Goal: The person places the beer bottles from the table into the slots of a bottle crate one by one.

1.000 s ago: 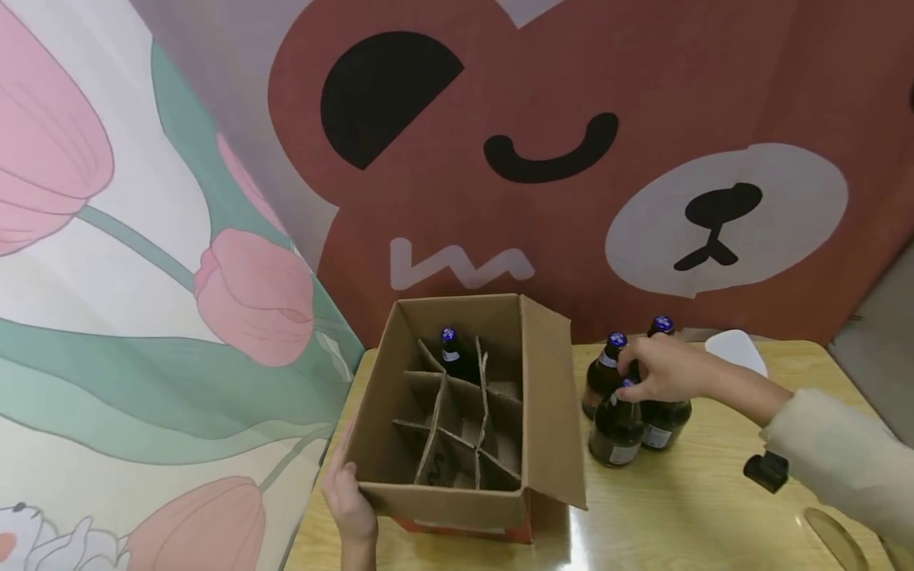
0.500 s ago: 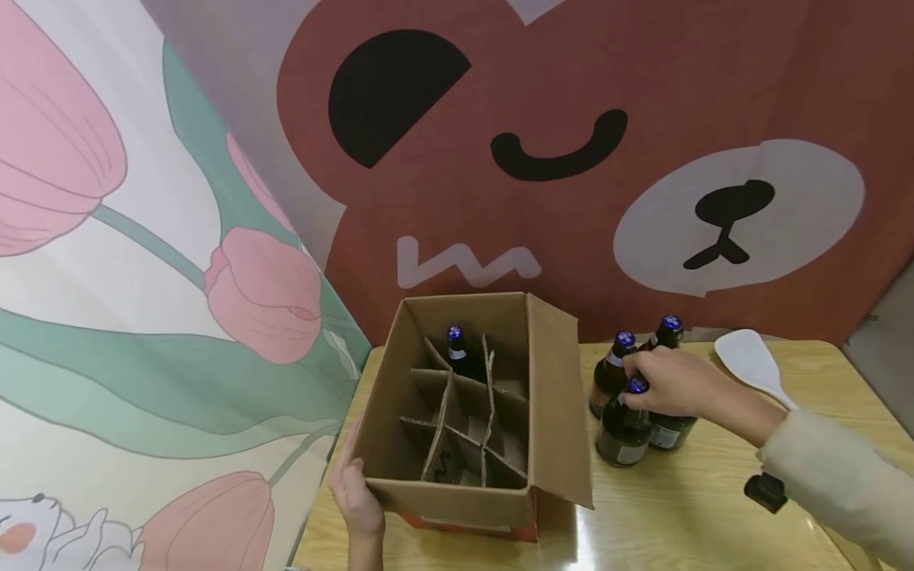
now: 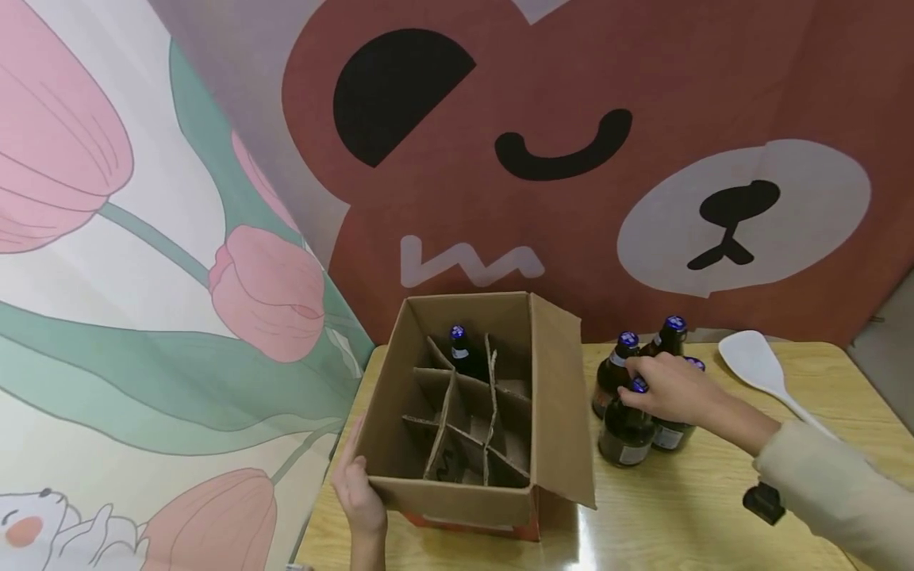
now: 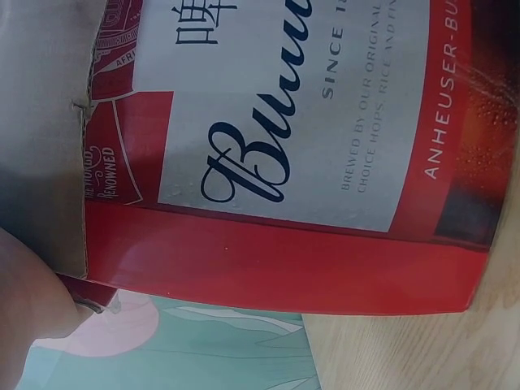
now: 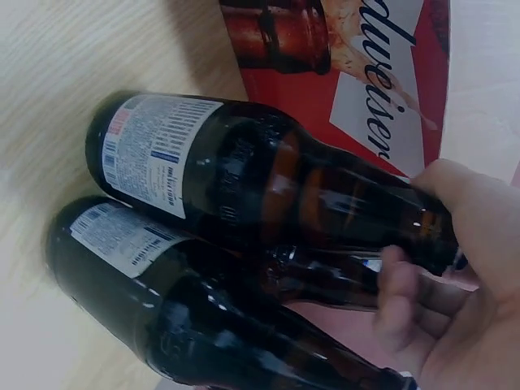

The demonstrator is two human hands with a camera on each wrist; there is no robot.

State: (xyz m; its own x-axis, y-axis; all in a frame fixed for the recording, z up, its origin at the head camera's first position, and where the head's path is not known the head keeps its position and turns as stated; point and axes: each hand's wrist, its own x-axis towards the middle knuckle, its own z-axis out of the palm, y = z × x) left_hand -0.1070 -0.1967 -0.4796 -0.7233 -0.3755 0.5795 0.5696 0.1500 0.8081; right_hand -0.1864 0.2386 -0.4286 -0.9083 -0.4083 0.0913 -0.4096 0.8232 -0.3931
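Note:
A Budweiser cardboard box (image 3: 457,500) stands with its top open and cardboard dividers inside. One dark beer bottle (image 3: 460,353) with a blue cap sits in its far left compartment. My left hand (image 3: 366,500) grips the box at its near left corner, the thumb side showing beside the folded flap (image 4: 41,187) in the left wrist view. To the right of the box, my right hand (image 3: 674,388) holds the nearest beer bottle (image 3: 627,436) by the neck, just under the cap. That bottle (image 5: 236,179) is upright, its back label showing in the right wrist view.
Other beer bottles (image 3: 671,436) stand close against the held one, partly hidden by the right hand. A white spatula (image 3: 757,361) lies at the back right of the wooden table (image 3: 643,523). The box's right flap (image 3: 560,396) sticks outward toward the bottles. A printed cloth (image 3: 557,238) hangs behind.
My right hand has settled onto the nearest bottle's neck, its fingers closing around it. The left hand stays on the box. The view has shifted slightly, and more of the spatula shows.

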